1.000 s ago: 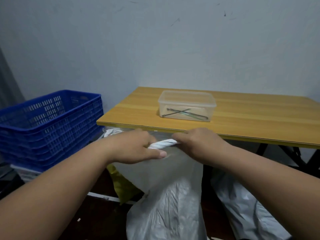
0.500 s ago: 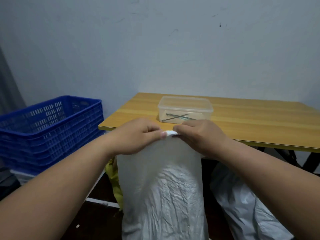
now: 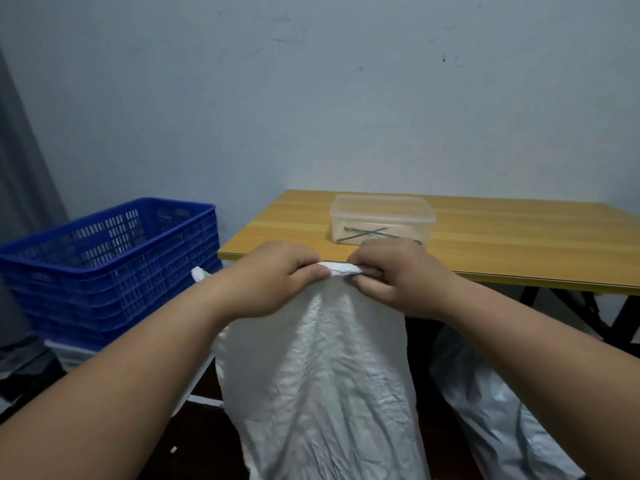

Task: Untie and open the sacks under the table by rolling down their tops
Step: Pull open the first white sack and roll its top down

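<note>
A tall white woven sack (image 3: 322, 375) stands upright in front of the wooden table (image 3: 502, 244), its top edge held level with the table's front edge. My left hand (image 3: 277, 278) pinches the bunched top rim from the left. My right hand (image 3: 394, 275) grips the same rim from the right, fingers curled round it. A short stretch of folded rim (image 3: 341, 269) shows between the two hands. A second white sack (image 3: 498, 410) lies lower, under the table at the right.
A lidded clear plastic box (image 3: 381, 218) with thin metal rods inside sits on the table just behind my hands. Stacked blue crates (image 3: 110, 261) stand at the left. Black table legs (image 3: 595, 317) cross at the right. A wall closes the back.
Both hands have lifted the sack's top from below the table edge up to its level. The twisted rim between them has flattened and shortened, and the hands sit closer together.
</note>
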